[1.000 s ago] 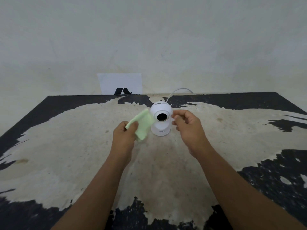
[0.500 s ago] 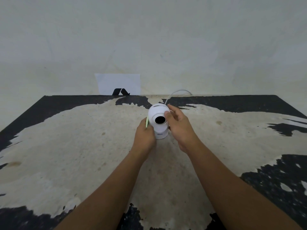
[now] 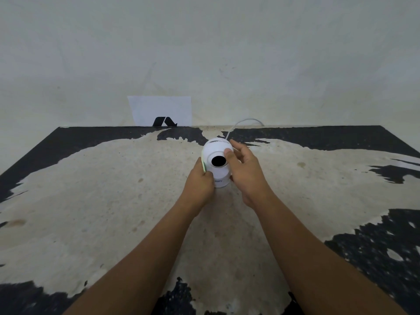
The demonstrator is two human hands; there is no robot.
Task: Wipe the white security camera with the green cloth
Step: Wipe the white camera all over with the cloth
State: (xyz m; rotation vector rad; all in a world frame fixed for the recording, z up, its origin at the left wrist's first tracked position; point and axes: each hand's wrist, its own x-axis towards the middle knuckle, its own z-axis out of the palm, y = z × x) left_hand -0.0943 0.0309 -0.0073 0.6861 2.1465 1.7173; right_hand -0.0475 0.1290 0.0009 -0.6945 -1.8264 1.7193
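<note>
The white security camera point(image 3: 217, 164) stands upright mid-table, its round head and black lens facing me. My left hand point(image 3: 200, 184) presses the green cloth point(image 3: 203, 165) against the camera's left side; only a thin green edge of the cloth shows between hand and camera. My right hand point(image 3: 246, 172) grips the right side of the camera head, thumb on the front near the lens, fingers curled round the back.
A white cable point(image 3: 241, 123) runs from behind the camera toward the wall. A white paper sheet point(image 3: 161, 110) with a black mark leans on the wall at the table's far edge. The worn black-and-cream tabletop point(image 3: 102, 189) spreads on all sides.
The cloth, held out open beside the camera a second ago, is now tucked against its left side under my left hand. My right hand has closed onto the camera head.
</note>
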